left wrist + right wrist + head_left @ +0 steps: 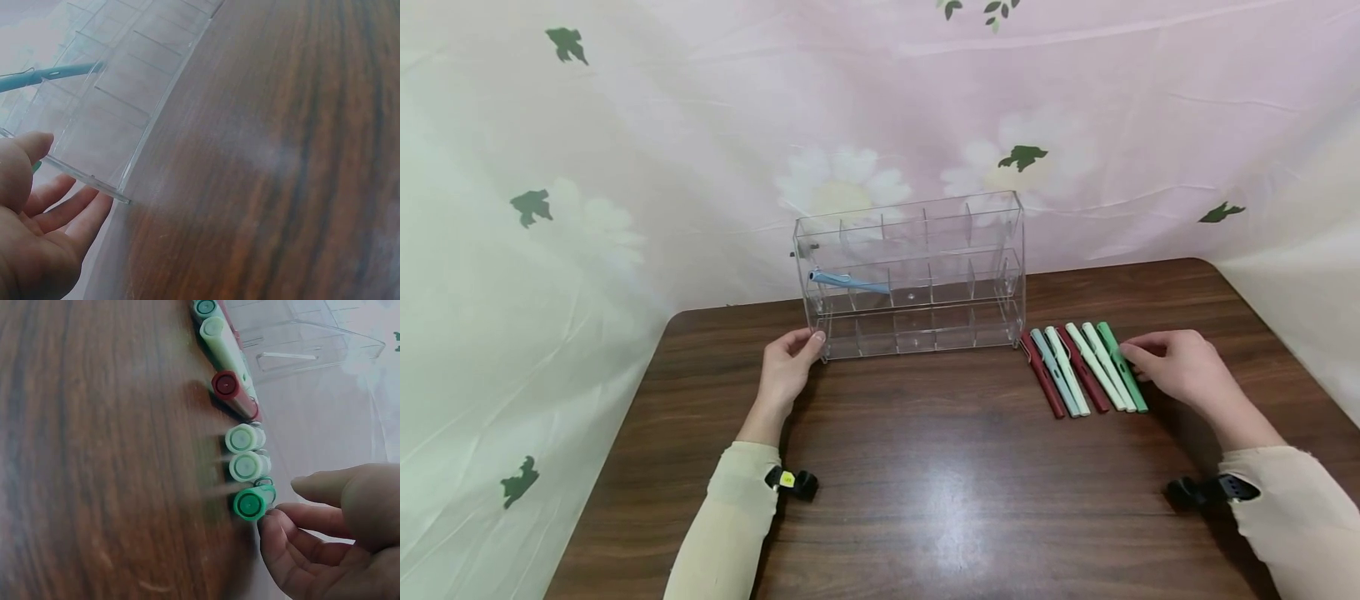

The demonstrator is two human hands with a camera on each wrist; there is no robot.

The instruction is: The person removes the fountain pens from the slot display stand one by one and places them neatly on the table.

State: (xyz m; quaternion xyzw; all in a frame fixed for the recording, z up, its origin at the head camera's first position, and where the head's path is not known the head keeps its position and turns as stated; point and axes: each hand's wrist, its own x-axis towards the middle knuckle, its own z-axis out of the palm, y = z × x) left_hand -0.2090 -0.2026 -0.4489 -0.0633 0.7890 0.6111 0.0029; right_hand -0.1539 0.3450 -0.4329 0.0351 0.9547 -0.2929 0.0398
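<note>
The right hand (1180,367) sits beside the row of pens (1084,369) on the table (925,467), fingers loosely curled and touching the green pen (251,503) at the outer end, not gripping it. These look light, stiff and a bit slick, so I'd pinch mid-barrel. The left hand (786,367) rests, fingers straight, against the clear organizer (917,275), probably light and easy to slide.
</note>
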